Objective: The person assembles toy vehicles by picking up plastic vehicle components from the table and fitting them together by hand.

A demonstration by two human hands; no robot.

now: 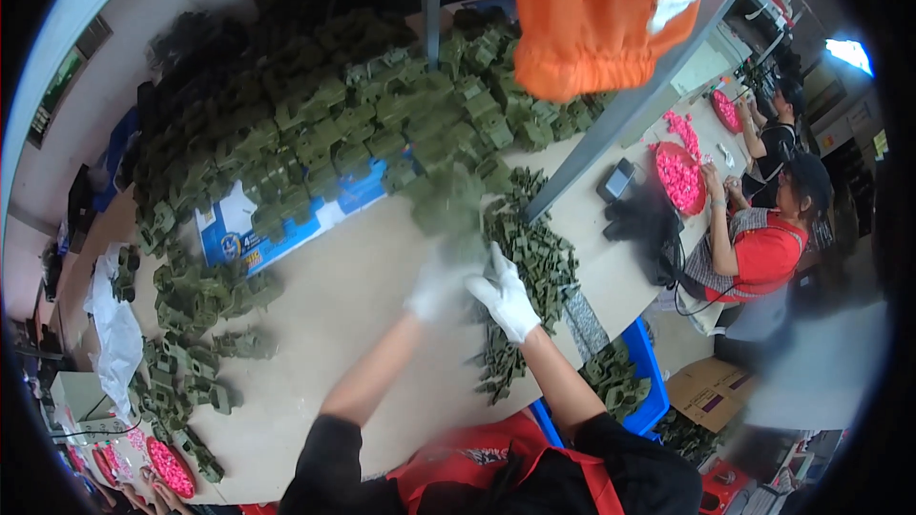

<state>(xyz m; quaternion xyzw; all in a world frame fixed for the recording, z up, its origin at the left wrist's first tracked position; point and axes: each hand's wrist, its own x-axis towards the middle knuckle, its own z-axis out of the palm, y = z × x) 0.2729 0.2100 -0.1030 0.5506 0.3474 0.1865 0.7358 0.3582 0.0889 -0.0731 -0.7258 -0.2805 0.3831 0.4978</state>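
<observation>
Right hand [508,301] spread, left [431,290] perhaps holding part [450,208]

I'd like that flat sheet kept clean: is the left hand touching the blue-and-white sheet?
Apart. The head view shows bare tabletop between the left hand and the blue-and-white sheet.

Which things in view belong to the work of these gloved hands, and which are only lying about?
Apparently in the work:
white-gloved left hand
white-gloved right hand
blurred olive-green piece at the hands
small angular olive-green pieces, heaped

Apparently unrelated:
orange cloth garment, hanging
crumpled white sheet
brown cardboard carton
</observation>
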